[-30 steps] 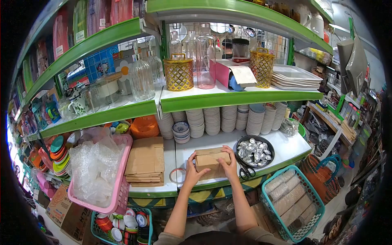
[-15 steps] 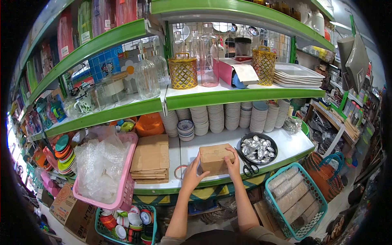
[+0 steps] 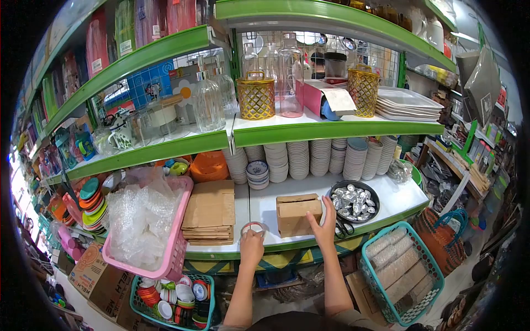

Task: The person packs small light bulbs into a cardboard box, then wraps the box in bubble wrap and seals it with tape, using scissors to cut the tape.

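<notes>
A small brown cardboard box (image 3: 298,216) stands on the white shelf, its top flaps nearly meeting with a narrow gap. My right hand (image 3: 324,227) grips the box at its right side, thumb on the front face and fingers up along the edge. To the left, my left hand (image 3: 252,246) has its fingers closed on the rim of a roll of tape (image 3: 255,227) lying on the shelf. Beside my right hand are black-handled scissors (image 3: 345,228) and a black pan (image 3: 377,202) of silvery foil-like pieces.
Flattened cardboard (image 3: 208,208) is stacked left of the tape. A pink basket (image 3: 178,251) holds bubble wrap. Below right, a teal basket (image 3: 401,318) contains wrapped bundles. Stacks of small bowls (image 3: 298,160) line the back under the green-edged upper shelf (image 3: 337,130).
My left hand has let go of the box, moved left and taken hold of the tape roll. My right hand stays at the box. The view has shifted slightly.
</notes>
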Tool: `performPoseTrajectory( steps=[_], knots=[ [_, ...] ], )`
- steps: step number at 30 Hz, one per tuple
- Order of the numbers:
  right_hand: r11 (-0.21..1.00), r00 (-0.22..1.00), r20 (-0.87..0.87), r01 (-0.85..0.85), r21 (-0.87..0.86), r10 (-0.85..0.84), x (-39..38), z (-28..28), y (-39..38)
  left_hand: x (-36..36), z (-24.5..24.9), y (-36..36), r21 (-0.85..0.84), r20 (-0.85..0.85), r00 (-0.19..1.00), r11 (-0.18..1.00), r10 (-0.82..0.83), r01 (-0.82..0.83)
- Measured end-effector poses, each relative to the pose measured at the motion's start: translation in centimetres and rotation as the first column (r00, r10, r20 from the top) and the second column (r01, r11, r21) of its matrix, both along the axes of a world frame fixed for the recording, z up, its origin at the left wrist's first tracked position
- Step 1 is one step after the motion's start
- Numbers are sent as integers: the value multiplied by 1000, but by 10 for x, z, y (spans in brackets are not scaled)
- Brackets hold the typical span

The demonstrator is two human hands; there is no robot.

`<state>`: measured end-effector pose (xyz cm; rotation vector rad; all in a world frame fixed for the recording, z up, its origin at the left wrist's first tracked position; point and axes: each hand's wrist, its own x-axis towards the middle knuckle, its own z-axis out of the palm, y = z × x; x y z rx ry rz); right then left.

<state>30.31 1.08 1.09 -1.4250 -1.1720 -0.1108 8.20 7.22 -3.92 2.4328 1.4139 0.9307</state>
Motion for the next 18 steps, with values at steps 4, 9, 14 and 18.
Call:
performPoseTrajectory(
  steps=[4, 9, 14, 18],
  knots=[
    [997, 993, 95, 62, 55, -68, -19, 21, -15, 6, 15, -6, 149, 112, 992, 988, -53, 36],
    [996, 976, 210, 37, 84, -54, -41, 42, -29, 17, 36, -11, -69, 642, 761, 982, -93, 177],
    [970, 972, 85, -228, 84, 221, -61, 57, -39, 23, 69, -36, -45, 766, 625, 957, -150, 286],
    [933, 931, 107, -357, 50, 350, -71, 64, -44, 22, 86, -50, -5, 741, 628, 933, -239, 361]
  ],
)
